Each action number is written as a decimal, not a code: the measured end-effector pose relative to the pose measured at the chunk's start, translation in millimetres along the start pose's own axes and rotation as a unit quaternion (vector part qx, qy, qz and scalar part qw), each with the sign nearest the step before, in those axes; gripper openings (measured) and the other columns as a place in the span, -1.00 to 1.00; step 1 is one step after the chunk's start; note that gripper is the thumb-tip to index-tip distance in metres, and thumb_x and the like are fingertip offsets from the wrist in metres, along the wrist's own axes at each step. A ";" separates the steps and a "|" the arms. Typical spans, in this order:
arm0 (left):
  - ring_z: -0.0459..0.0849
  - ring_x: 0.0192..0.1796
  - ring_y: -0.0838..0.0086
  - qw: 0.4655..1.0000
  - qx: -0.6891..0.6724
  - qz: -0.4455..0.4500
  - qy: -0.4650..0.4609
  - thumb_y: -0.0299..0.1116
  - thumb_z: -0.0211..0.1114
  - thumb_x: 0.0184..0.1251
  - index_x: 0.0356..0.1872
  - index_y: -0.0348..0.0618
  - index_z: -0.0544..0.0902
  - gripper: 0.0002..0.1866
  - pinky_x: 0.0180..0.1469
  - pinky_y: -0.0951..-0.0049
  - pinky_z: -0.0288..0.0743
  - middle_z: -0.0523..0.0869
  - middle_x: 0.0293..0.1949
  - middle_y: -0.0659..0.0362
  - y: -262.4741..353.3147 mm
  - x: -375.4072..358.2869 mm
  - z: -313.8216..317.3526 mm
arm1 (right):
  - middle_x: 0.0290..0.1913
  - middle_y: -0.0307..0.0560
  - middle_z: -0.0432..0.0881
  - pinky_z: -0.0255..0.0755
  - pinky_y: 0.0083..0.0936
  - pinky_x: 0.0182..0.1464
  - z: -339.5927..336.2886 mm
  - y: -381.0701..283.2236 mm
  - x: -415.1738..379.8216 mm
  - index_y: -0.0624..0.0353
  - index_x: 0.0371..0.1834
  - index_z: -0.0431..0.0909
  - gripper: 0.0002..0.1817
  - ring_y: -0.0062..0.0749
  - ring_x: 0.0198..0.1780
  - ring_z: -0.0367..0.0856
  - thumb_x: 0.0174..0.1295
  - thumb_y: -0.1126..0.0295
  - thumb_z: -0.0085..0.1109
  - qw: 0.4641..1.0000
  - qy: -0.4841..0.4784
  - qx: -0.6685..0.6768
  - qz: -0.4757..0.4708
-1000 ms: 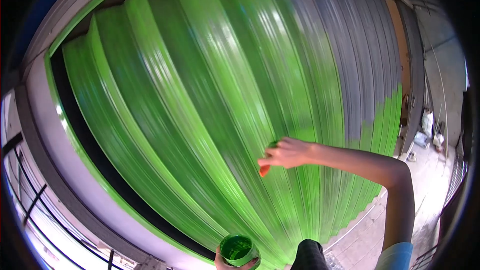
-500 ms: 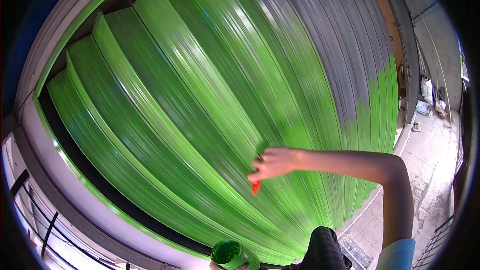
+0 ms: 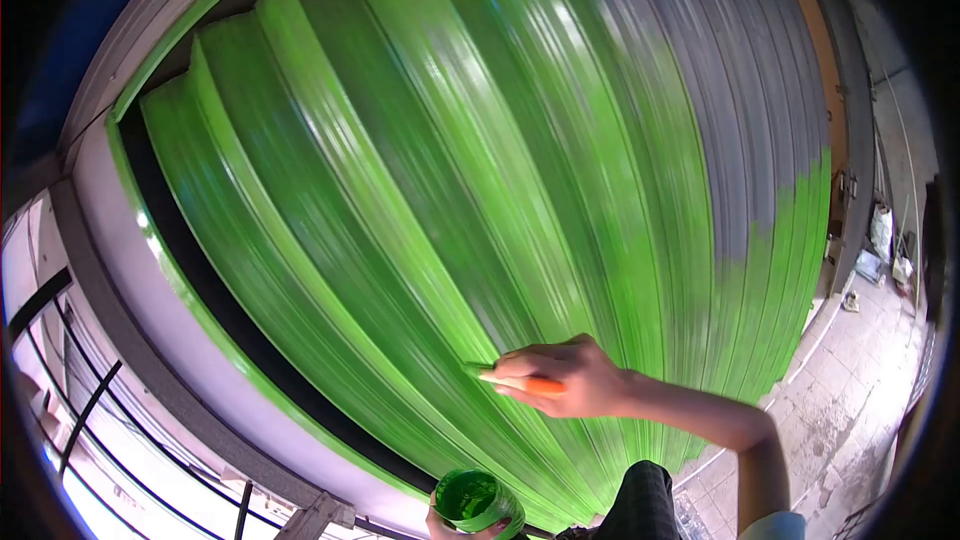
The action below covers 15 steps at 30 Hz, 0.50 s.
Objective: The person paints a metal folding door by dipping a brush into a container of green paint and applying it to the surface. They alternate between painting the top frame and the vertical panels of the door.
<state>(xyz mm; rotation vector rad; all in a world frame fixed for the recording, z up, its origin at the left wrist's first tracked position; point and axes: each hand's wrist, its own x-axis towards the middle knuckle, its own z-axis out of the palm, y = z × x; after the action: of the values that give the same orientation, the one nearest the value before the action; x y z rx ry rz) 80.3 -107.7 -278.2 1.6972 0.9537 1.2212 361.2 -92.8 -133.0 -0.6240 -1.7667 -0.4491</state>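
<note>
My right hand (image 3: 575, 380) is closed around a paintbrush with an orange handle (image 3: 545, 386). Its green-coated bristles (image 3: 472, 370) meet the corrugated metal panel (image 3: 390, 210), which is mostly bright green with a grey stretch at the upper right. At the bottom of the view, my left hand (image 3: 437, 525) grips a small tub of green paint (image 3: 512, 515), tilted so that the paint inside shows. Only some of its fingers appear, at the tub's sides.
A pale wall edge (image 3: 190, 340) and black railing bars (image 3: 88, 418) run along the left. My dark-trousered leg (image 3: 645, 500) is at the bottom. On the right lies a tiled floor (image 3: 850, 370), with bags and small items (image 3: 880, 250) farther back.
My right hand has turned and moved down, bringing the brush tip lower and to the left on the panel. The view has shifted, and the tub stays in my left hand.
</note>
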 end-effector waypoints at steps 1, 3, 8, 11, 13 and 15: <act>0.64 -0.08 0.36 1.000 -0.001 0.011 0.007 -0.41 0.63 -0.39 0.03 -0.34 0.49 -0.23 0.00 0.36 0.55 0.66 -0.11 0.05 0.6 -1.4 -0.4 | -0.40 -0.29 0.64 0.54 -0.58 -0.50 6.2 -5.2 -0.2 0.09 -0.28 0.55 -0.82 -0.41 -0.40 0.66 0.05 0.45 0.30 0.998 0.052 0.038 0.005; 0.64 -0.07 0.36 0.999 -0.001 0.035 0.017 -0.39 0.63 -0.40 0.04 -0.34 0.48 -0.21 0.01 0.34 0.54 0.65 -0.10 0.05 1.5 -2.2 -0.3 | -0.33 -0.16 0.62 0.57 -0.58 -0.43 5.9 -19.2 0.2 0.14 -0.23 0.55 -0.73 -0.40 -0.28 0.67 -0.03 0.55 0.37 0.992 0.112 0.058 -0.002; 0.62 -0.04 0.36 0.999 -0.002 0.007 0.050 -0.40 0.62 -0.39 0.09 -0.29 0.46 -0.18 0.04 0.34 0.52 0.64 -0.07 0.06 -11.5 -9.4 -1.2 | -0.22 -0.11 0.53 0.60 -0.48 -0.34 49.0 -44.7 -52.5 0.23 -0.21 0.47 -0.73 -0.44 -0.30 0.61 0.03 0.58 0.32 0.790 0.346 0.385 0.329; 0.61 -0.04 0.38 0.998 -0.005 0.010 0.063 -0.45 0.60 -0.38 0.09 -0.31 0.45 -0.19 0.05 0.36 0.51 0.63 -0.07 0.06 -28.3 -12.5 -2.2 | -0.25 -0.14 0.54 0.63 -0.49 -0.30 75.7 -43.9 -91.4 0.17 -0.28 0.45 -0.78 -0.42 -0.33 0.61 0.04 0.56 0.29 0.570 0.445 0.510 0.466; 0.61 -0.04 0.38 0.998 -0.012 0.003 0.066 -0.45 0.60 -0.38 0.09 -0.31 0.45 -0.18 0.04 0.36 0.51 0.63 -0.07 0.06 -34.3 -13.7 -5.8 | -0.30 -0.17 0.55 0.65 -0.52 -0.27 92.5 -42.7 -119.0 0.12 -0.34 0.44 -0.82 -0.43 -0.32 0.62 0.07 0.53 0.26 0.454 0.481 0.567 0.491; 0.61 -0.04 0.38 0.998 -0.017 -0.005 0.068 -0.45 0.60 -0.38 0.09 -0.31 0.45 -0.18 0.04 0.36 0.51 0.63 -0.07 0.06 -38.1 -16.6 -9.6 | -0.37 -0.21 0.54 0.66 -0.53 -0.23 104.7 -42.4 -141.8 0.09 -0.37 0.43 -0.85 -0.46 -0.33 0.62 0.09 0.52 0.22 0.394 0.476 0.589 0.521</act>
<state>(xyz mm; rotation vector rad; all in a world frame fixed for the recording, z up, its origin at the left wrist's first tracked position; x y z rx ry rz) 62.7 -106.5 -317.1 1.5978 1.0157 1.3528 285.0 -89.9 -297.5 -0.1484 0.0013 1.1388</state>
